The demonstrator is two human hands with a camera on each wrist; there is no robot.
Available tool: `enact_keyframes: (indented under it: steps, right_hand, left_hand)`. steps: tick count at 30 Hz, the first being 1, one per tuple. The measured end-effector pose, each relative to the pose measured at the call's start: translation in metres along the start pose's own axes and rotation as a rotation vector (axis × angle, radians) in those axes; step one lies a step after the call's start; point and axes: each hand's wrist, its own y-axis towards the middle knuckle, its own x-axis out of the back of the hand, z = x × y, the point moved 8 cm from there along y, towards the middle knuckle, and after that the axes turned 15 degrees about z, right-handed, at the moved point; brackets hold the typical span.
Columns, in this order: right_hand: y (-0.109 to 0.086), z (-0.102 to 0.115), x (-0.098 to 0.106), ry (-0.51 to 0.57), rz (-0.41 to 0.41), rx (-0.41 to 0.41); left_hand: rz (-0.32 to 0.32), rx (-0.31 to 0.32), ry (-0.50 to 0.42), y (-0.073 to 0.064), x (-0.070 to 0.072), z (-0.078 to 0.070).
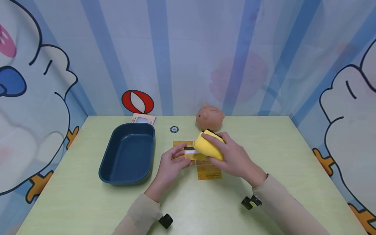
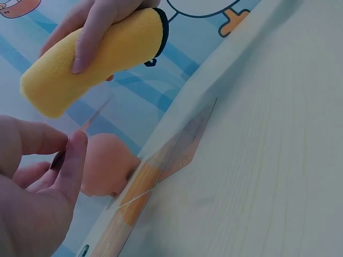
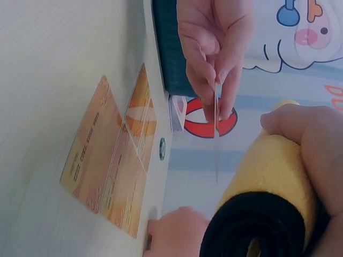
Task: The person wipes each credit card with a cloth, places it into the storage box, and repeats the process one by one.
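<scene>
The left hand point(image 1: 172, 160) pinches while the right hand point(image 1: 236, 157) grips.

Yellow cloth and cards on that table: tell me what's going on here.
A person's left hand pinches a gold card above the table, while the right hand grips a rolled yellow cloth close to it, apparently not touching. More gold cards lie flat on the table. A blue tray stands to the left, and a pig figure sits beyond the hands.
</scene>
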Motion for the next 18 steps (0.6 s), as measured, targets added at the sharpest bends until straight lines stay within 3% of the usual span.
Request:
enact_keyframes:
  steps: [18]
  right_hand:
    - [0.019, 0.021, -0.023, -0.136, 0.086, 0.050]
  left_hand:
    - [0.039, -0.030, 0.024, -0.001, -0.008, -0.006]
